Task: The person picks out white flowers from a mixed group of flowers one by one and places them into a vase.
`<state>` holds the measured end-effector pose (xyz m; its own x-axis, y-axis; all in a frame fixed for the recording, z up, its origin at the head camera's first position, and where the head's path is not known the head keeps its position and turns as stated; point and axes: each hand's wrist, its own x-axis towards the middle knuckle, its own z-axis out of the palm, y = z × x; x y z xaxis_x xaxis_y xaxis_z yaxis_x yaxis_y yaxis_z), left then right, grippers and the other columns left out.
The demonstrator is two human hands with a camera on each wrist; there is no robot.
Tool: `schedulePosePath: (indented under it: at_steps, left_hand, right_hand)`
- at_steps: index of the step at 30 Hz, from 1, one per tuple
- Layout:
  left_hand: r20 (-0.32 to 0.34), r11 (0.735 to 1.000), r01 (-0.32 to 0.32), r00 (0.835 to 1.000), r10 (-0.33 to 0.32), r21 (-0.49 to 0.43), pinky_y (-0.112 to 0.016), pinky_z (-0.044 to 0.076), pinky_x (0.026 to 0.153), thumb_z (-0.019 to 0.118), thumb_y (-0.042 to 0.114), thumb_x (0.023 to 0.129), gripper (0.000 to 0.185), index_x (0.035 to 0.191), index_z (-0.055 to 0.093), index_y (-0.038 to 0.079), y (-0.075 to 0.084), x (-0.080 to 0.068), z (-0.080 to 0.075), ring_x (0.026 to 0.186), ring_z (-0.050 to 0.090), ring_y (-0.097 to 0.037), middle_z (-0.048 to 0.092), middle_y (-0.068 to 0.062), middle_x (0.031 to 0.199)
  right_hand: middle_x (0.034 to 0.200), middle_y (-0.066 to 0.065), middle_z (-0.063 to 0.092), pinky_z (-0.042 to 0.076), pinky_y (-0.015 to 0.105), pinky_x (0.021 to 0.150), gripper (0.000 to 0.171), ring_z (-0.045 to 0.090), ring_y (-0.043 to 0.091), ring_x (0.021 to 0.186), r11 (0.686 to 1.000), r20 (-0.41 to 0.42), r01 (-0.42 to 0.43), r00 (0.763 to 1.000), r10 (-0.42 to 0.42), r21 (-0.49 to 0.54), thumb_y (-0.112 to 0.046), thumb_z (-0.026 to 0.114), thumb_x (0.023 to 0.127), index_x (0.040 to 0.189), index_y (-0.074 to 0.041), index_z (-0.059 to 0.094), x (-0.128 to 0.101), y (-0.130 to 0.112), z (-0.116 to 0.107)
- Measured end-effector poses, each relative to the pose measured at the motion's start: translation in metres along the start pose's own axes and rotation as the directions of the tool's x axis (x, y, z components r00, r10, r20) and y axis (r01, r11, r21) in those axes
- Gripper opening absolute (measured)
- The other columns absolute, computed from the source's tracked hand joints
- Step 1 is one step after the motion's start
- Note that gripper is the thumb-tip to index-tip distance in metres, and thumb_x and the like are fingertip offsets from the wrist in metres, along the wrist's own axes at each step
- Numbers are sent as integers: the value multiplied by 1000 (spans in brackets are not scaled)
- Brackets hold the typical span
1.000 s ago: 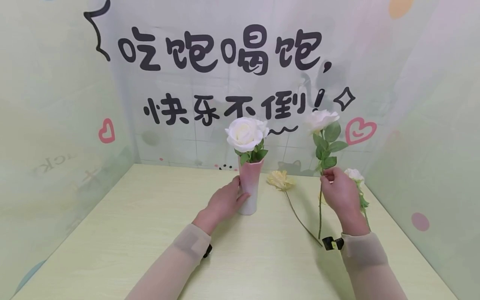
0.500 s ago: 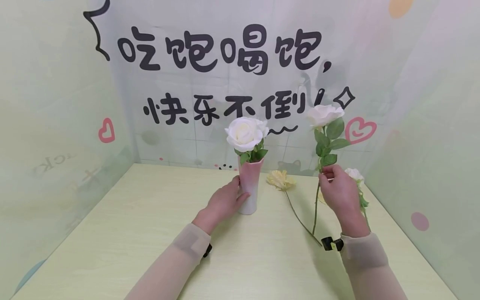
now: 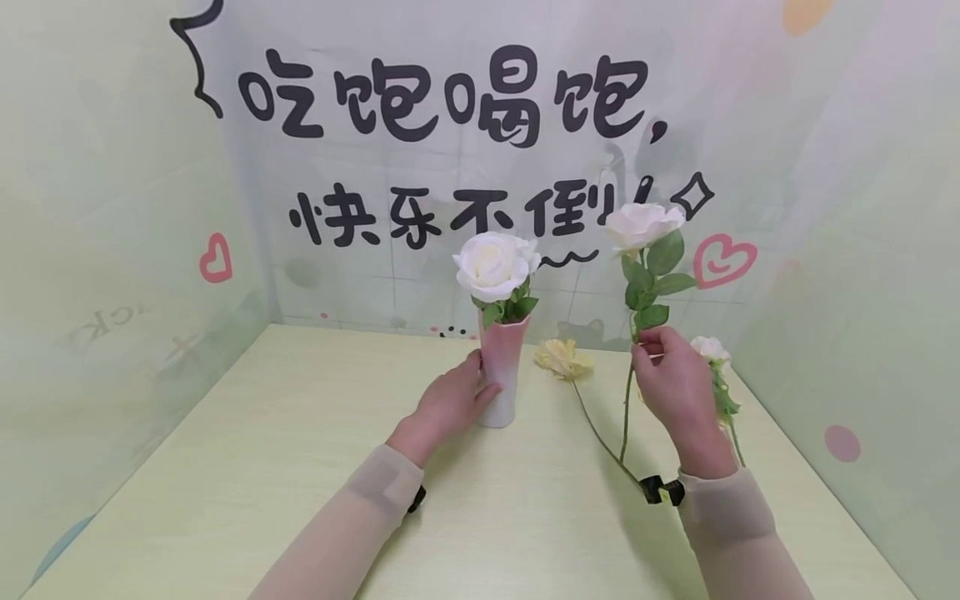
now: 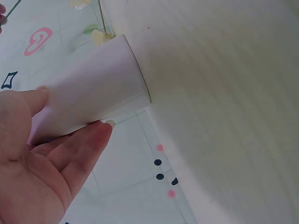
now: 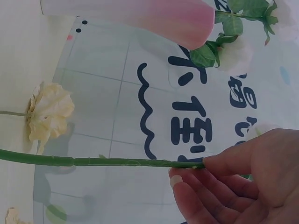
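Right-hand fingers [image 3: 651, 346] pinch rose stem [image 3: 626, 408] upright; left-hand fingers [image 3: 471, 385] wrap vase [image 3: 501, 379].

Vase [image 3: 501, 379]: stands upright on the tabletop [image 3: 300, 483], near its back edge.
Rose in vase [image 3: 493, 265]: sits in the vase mouth, directly above it.
Left hand [image 3: 448, 402]: touching the vase's left side, just in front of it.
Yellow flower [image 3: 561, 358]: lies on the tabletop just right of the vase.
Held rose [image 3: 642, 225]: upright, right of the vase, its stem in the right hand [image 3: 675, 385].
Small rose [image 3: 709, 348]: lies farthest right of the vase, behind the right hand.
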<state>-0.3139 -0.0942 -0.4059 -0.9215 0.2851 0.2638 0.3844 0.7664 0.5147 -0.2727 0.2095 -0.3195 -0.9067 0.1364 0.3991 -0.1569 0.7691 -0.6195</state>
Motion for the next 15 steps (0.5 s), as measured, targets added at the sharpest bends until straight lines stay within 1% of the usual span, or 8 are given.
schedulePosePath:
  at_steps: [4, 7, 10, 15]
  left_hand:
    - [0, 1000, -6, 1000, 6, 2, -56, 63, 98, 65, 33, 112, 59, 153, 48, -6, 1, 1, 0, 119, 76, -41, 70, -24, 144]
    - [-2, 1000, -14, 1000, 14, 2, -56, 64, 97, 65, 33, 112, 59, 152, 48, -6, 1, 1, -1, 118, 77, -41, 71, -25, 143]
    - [1, 1000, -12, 1000, 12, 2, -56, 63, 98, 65, 33, 112, 60, 153, 48, -7, 2, 1, -1, 120, 76, -41, 70, -25, 145]
    - [2, 1000, -14, 1000, 14, 9, -56, 64, 97, 65, 33, 112, 60, 153, 48, -7, 1, 0, -1, 119, 76, -41, 70, -25, 144]
  right_hand:
    - [123, 22, 77, 58, 42, 82, 30, 75, 38, 109, 1000, -4, 10, 1000, -10, -2, -22, 58, 110, 130, -1, 68, 0, -3, 1]
    - [122, 21, 78, 57, 39, 80, 29, 75, 38, 108, 1000, -8, 17, 1000, -17, 2, -21, 59, 110, 129, -1, 69, 0, -5, 3]
    - [122, 21, 77, 57, 37, 77, 29, 75, 38, 107, 1000, -8, 28, 1000, -28, 15, -22, 60, 110, 130, -1, 69, 2, -9, 4]
    - [121, 22, 77, 60, 45, 83, 30, 75, 39, 108, 996, -32, 79, 996, -78, 37, -21, 60, 111, 130, 0, 69, 8, -24, 1]
